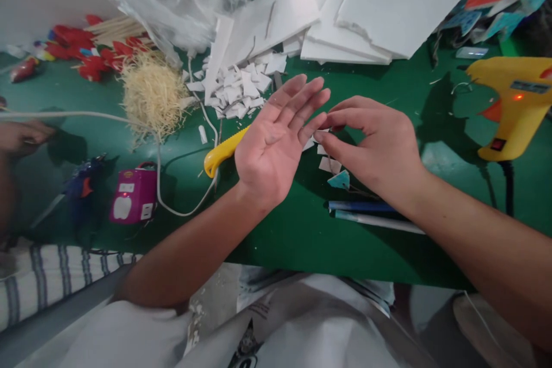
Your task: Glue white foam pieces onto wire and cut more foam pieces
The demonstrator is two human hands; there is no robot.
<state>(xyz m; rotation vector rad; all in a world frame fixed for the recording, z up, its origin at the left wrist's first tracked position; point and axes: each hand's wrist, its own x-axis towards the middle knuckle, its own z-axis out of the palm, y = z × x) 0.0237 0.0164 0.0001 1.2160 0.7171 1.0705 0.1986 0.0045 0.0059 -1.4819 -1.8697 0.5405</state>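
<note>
My left hand point(276, 146) is turned palm up, its fingers stretched out and nothing lying in the palm. At its little finger, the thumb and fingertips of my right hand point(379, 141) come together in a pinch; whatever is between them is too small to make out. Small white cut pieces point(330, 165) and a blue-painted piece point(339, 180) lie just under my right hand. A yellow-handled cutter point(226, 152) sits partly hidden behind my left hand. Below my right hand are a blue pen point(356, 206) and a white-bodied pen point(373, 219).
White foam sheets point(401, 0) and a heap of scraps point(241, 89) lie at the back. A yellow glue gun point(511, 106) stands right, its light on. Shredded straw point(153, 95), a purple box point(133, 195) and a white cable point(158, 178) are left, near another person's hand point(28, 133).
</note>
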